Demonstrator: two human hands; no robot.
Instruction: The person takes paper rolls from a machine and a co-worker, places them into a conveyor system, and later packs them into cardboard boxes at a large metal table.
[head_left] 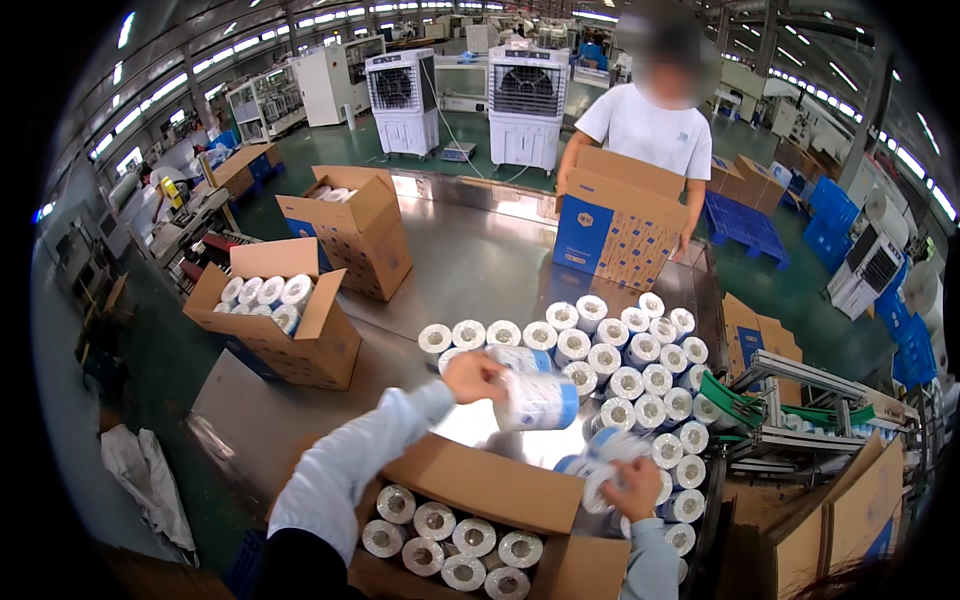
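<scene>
My left hand (pixel 475 378) is closed on the ends of wrapped paper rolls (pixel 540 401) in white and blue film, held sideways above the metal table; two appear to be in its grip. My right hand (pixel 634 489) grips more paper rolls (pixel 590 468), tilted and smeared by motion, at the edge of the standing group. Below my arms, an open cardboard box (pixel 480 478) contains several upright rolls (pixel 434 521), their round ends facing up. Many more standing rolls (pixel 627 382) crowd the table's right side.
Two open boxes of rolls, a nearer one (pixel 325 350) and a farther one (pixel 375 245), stand at left on the metal table (pixel 450 260). Across it, a co-worker (pixel 650 125) holds a tall carton (pixel 620 225). A conveyor (pixel 800 435) with green guides meets the right edge.
</scene>
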